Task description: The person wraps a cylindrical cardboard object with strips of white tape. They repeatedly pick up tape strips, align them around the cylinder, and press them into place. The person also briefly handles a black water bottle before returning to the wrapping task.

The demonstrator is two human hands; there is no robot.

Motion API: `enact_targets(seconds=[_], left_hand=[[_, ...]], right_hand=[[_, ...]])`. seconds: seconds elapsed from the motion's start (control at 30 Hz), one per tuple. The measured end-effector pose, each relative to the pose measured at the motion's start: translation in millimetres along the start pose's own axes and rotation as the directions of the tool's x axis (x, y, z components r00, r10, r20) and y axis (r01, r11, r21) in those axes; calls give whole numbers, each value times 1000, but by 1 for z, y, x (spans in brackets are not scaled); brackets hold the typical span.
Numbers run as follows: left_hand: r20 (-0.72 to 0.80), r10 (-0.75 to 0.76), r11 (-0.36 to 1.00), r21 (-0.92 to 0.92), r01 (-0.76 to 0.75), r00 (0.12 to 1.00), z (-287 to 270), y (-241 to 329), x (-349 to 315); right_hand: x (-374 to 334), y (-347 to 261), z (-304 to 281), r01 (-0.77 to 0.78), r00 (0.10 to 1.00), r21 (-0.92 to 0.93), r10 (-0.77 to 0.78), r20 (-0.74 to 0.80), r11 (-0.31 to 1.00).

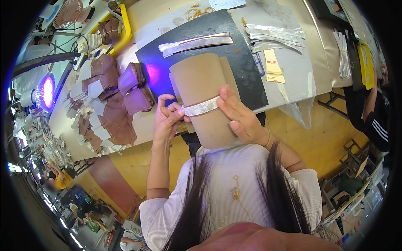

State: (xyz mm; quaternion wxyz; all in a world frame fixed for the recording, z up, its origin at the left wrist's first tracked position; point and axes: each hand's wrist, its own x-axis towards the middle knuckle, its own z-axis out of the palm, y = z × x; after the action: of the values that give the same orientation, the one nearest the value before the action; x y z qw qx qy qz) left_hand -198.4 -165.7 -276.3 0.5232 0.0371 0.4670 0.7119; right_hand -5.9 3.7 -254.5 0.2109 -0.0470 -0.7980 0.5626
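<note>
A tan, curved leather-like panel point(197, 77) is held up in front of my chest, over the near edge of the table. Around its middle lies a whitish strip point(203, 107) with a thin brown edge. My left hand point(166, 119) pinches the strip's left end between thumb and finger. On the other side, my right hand point(238, 113) grips the panel, its fingertips pressing the strip's right end and its thumb lower down on the tan surface. Another whitish, brown-edged strip point(197, 43) lies on the black mat point(247, 67) beyond the panel.
Stacks of brown folded pieces point(109, 98) fill the table's left side, near a glowing lamp point(47, 93). More strips point(274, 37) lie at the far right, above a yellow paper tag point(274, 66). A yellow tray point(125, 25) stands far left. Another person's arm point(370, 100) shows at right.
</note>
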Motion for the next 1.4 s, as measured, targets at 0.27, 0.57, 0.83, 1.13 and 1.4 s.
enact_targets(seconds=[0.27,0.57,0.83,1.13,1.4], left_hand=[[-3,39,986,161,-38,999,3,13,-1],[89,398,818,417,-397,913,30,94,49],[-79,305,502,860,-90,949,7,95,124],[41,442,286,941,-184,896,-3,101,69],[-271,266,537,838,91,925,-72,160,-53]], right_hand=[[-14,5,-7,-394,907,255,419,-50,883],[69,17,-80,-153,854,768,475,-214,622],[81,89,-122,-391,760,-82,271,-590,917],[63,112,-162,-369,929,-798,150,-339,476],[68,117,-170,-121,988,-773,0,-155,623]])
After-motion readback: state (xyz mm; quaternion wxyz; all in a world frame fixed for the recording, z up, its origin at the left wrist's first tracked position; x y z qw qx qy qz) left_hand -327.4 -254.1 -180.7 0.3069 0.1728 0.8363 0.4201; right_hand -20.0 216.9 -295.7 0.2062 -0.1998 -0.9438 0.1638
